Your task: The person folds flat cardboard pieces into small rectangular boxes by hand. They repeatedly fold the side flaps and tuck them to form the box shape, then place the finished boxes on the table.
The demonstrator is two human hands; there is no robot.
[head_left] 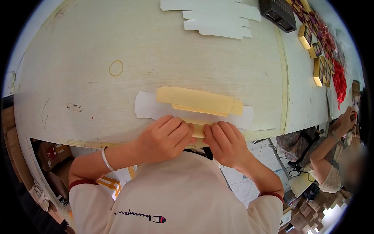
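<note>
A flat yellow cardboard box blank [198, 100] lies on a white die-cut sheet [148, 107] near the front edge of the pale wooden table [117, 35]. My left hand [165, 138] and my right hand [226, 143] sit side by side at the table's edge. Both press with bent fingers on the near yellow flap [198, 130] of the blank. A thin bangle circles my left wrist.
A rubber band [116, 68] lies on the table to the left. A stack of white flat blanks [214, 17] sits at the far edge, beside a black tray [278, 13]. Yellow boxes [321, 70] and red items line a white table at the right, where another person's arm [331, 144] works.
</note>
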